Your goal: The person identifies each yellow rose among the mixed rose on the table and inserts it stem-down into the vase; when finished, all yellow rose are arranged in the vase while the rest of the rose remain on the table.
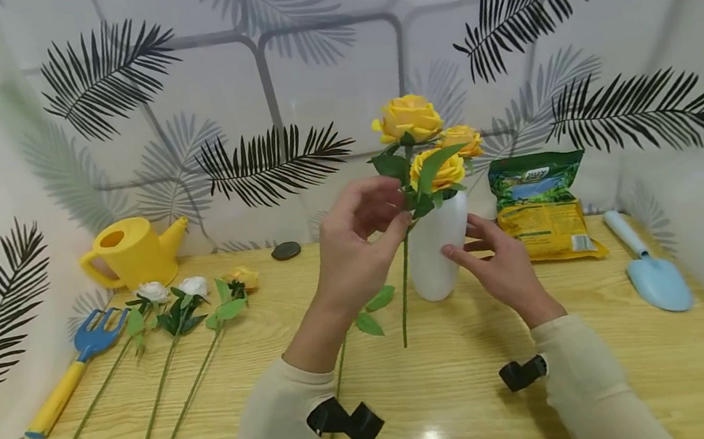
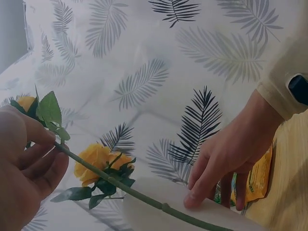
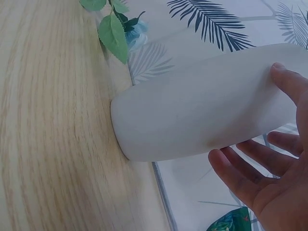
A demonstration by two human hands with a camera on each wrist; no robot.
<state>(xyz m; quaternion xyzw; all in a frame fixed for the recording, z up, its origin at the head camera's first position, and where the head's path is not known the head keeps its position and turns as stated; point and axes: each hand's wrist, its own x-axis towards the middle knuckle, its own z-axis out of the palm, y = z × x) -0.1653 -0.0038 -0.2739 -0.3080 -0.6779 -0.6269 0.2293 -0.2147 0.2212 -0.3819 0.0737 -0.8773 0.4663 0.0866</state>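
Note:
My left hand pinches the green stem of a yellow rose just under its leaves, and holds it upright in front of a white vase. The stem's lower end hangs just above the table. In the left wrist view the left hand grips the stem as it crosses the vase. Two more yellow roses stand in the vase. My right hand rests straight fingers on the vase's right side. The right wrist view shows the right hand with its thumb on the vase.
On the left of the wooden table lie three long-stemmed flowers, a blue rake and a yellow watering can. A soil bag and a blue trowel are at the right. Another leafy stem lies under my left arm.

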